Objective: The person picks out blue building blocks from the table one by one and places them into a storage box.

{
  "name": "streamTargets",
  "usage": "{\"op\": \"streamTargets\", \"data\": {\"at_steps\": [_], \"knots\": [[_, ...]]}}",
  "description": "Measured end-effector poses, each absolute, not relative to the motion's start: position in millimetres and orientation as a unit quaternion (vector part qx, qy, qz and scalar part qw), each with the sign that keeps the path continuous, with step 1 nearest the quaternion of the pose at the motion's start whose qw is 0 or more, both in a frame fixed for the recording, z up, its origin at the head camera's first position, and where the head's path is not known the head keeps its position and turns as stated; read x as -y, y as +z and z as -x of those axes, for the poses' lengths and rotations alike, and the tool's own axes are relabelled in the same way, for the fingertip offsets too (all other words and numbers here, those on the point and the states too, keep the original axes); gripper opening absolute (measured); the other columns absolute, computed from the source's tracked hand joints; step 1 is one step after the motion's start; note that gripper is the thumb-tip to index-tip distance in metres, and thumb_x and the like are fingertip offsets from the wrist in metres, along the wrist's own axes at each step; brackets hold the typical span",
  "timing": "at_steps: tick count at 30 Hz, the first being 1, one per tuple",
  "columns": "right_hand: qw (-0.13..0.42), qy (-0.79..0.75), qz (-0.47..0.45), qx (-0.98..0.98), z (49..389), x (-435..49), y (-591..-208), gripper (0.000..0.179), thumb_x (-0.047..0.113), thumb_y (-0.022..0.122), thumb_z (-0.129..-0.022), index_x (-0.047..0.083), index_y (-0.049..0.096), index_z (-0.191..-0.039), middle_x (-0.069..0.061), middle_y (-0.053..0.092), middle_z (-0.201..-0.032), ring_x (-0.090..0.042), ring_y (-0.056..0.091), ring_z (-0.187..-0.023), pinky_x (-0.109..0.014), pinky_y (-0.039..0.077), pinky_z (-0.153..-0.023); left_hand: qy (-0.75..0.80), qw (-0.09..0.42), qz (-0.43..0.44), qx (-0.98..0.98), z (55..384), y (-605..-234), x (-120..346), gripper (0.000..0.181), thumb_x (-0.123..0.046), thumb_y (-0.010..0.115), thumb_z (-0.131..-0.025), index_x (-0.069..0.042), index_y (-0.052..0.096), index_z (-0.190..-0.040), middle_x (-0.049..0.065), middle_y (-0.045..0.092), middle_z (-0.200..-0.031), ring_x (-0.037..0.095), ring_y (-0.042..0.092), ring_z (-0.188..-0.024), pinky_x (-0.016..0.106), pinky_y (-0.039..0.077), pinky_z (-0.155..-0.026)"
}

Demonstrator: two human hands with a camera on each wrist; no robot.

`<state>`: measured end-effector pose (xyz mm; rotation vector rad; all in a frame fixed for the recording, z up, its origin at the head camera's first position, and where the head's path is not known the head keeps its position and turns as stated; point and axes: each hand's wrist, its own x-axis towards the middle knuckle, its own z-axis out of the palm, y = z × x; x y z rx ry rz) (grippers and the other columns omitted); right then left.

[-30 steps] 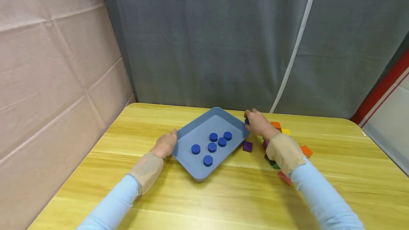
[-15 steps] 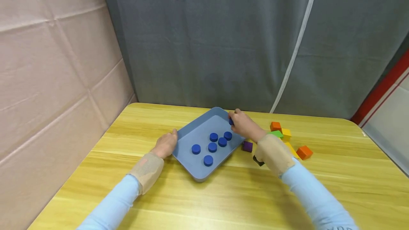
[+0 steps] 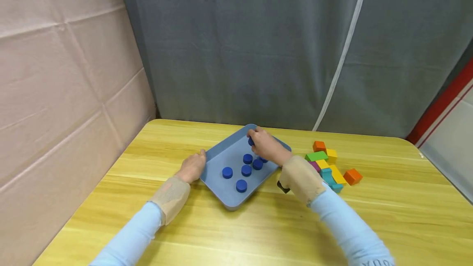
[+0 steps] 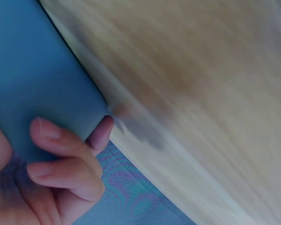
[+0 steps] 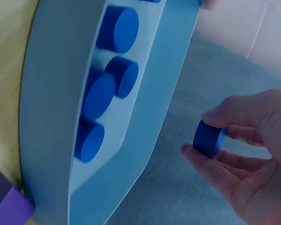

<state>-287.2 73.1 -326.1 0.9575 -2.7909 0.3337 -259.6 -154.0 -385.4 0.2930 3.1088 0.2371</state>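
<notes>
A shallow blue-grey tray (image 3: 232, 201) lies at an angle on the table. My left hand (image 3: 193, 167) grips its left side; in the left wrist view the curled fingers (image 4: 61, 140) hold the tray wall (image 4: 37, 75). Over the tray's far part, my right hand (image 3: 269, 147) pinches a blue round block (image 5: 208, 139) between thumb and fingertips, its curved side showing in the right wrist view. Several more blue round blocks (image 3: 241, 186) lie spread on the tray floor, one partly hidden behind the right hand.
Right of the tray lies a loose pile of coloured blocks, among them a green one (image 3: 316, 156), a teal one (image 3: 327, 174) and an orange one (image 3: 352, 176). A purple block (image 5: 11, 206) sits close by the tray. A grey curtain (image 3: 236, 52) hangs behind the table.
My right hand has moved left with the blue round block, from beyond the tray's right corner to over its far part. The left hand and the tray have stayed put.
</notes>
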Motion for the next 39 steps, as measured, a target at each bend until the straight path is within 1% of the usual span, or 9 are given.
{"op": "streamTargets", "data": {"at_steps": [7,15,20,26,29,33,39], "knots": [[0.057,0.127,-0.307,0.942,285,-61,-328,0.029,0.001,0.06,-0.08,-0.003,0.054,-0.107,-0.016,0.052,-0.096,-0.023,0.054,-0.078,-0.032,0.05,-0.071,0.075,0.009,-0.088,-0.993,260,-385,154,0.031,0.008,0.042,-0.086,0.012,0.04,-0.116,0.027,0.058,-0.091,0.031,0.057,-0.072,0.039,0.051,-0.061],[0.054,0.143,-0.312,0.938,286,-48,-332,0.029,-0.004,0.06,-0.077,-0.006,0.055,-0.106,-0.017,0.057,-0.098,-0.026,0.057,-0.088,-0.034,0.051,-0.076,0.074,0.012,-0.085,-0.994,260,-387,155,0.034,0.007,0.041,-0.086,0.013,0.038,-0.119,0.029,0.058,-0.095,0.033,0.059,-0.077,0.041,0.051,-0.064],[0.046,0.146,-0.316,0.936,287,-41,-334,0.028,-0.003,0.059,-0.077,-0.004,0.056,-0.105,-0.017,0.057,-0.097,-0.025,0.057,-0.086,-0.032,0.051,-0.074,0.073,0.014,-0.086,-0.994,259,-386,155,0.038,0.007,0.041,-0.087,0.014,0.035,-0.124,0.03,0.057,-0.1,0.034,0.059,-0.08,0.042,0.051,-0.066],[0.059,0.142,-0.335,0.93,289,-37,-340,0.026,-0.004,0.061,-0.075,-0.004,0.058,-0.101,-0.017,0.057,-0.091,-0.026,0.057,-0.081,-0.031,0.051,-0.069,0.075,0.017,-0.085,-0.993,259,-386,156,0.039,0.008,0.04,-0.087,0.014,0.034,-0.125,0.031,0.056,-0.102,0.034,0.058,-0.082,0.042,0.051,-0.068],[0.046,0.139,-0.333,0.932,289,-35,-342,0.027,-0.003,0.061,-0.076,-0.004,0.058,-0.103,-0.017,0.058,-0.093,-0.025,0.057,-0.082,-0.03,0.051,-0.07,0.077,0.014,-0.086,-0.993,259,-387,155,0.037,0.008,0.04,-0.087,0.014,0.036,-0.124,0.031,0.056,-0.1,0.034,0.058,-0.08,0.041,0.051,-0.067],[0.012,0.128,-0.319,0.939,289,-31,-344,0.03,-0.001,0.06,-0.078,-0.002,0.058,-0.108,-0.016,0.058,-0.098,-0.022,0.056,-0.085,-0.029,0.05,-0.073,0.079,0.007,-0.088,-0.993,259,-388,154,0.034,0.008,0.041,-0.086,0.013,0.039,-0.12,0.029,0.057,-0.095,0.033,0.058,-0.076,0.04,0.051,-0.063],[-0.023,0.123,-0.324,0.938,290,-27,-349,0.033,-0.003,0.059,-0.078,-0.002,0.058,-0.111,-0.015,0.06,-0.104,-0.021,0.057,-0.091,-0.029,0.05,-0.078,0.078,0.002,-0.09,-0.993,261,-388,155,0.029,0.008,0.04,-0.086,0.012,0.04,-0.115,0.028,0.058,-0.09,0.033,0.058,-0.072,0.039,0.05,-0.06]]}}
